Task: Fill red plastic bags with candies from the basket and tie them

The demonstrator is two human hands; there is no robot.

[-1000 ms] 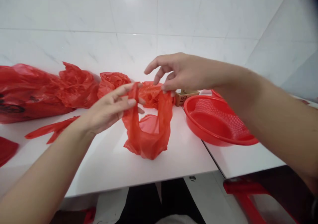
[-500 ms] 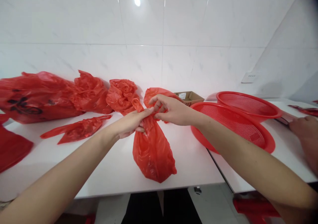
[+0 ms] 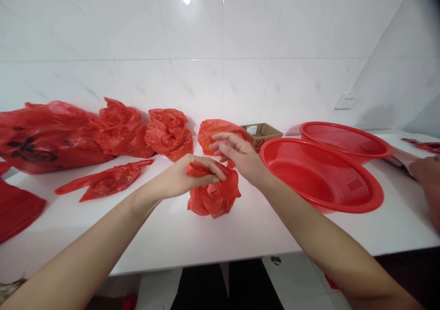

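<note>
A small red plastic bag (image 3: 215,197) sits on the white table (image 3: 192,241) in front of me, its top bunched up. My left hand (image 3: 187,174) is closed on the bag's gathered top, thumb and fingers around the plastic. My right hand (image 3: 237,154) hovers just above and to the right, fingers apart and slightly curled, with nothing in them. Behind my right hand rests another red plastic bag (image 3: 209,129). What the held bag contains is hidden by the plastic.
Several red bags (image 3: 170,135) line the wall at the left, with a flat red bag (image 3: 112,181) before them. Two red mesh baskets (image 3: 343,200) stand at the right, near an open cardboard box (image 3: 266,138). Another person's hand (image 3: 428,172) is at the right edge.
The red bag has gone from hanging stretched below my hands to sitting lower and squatter on the table. My right hand has let go of its top and moved slightly right, fingers spreading.
</note>
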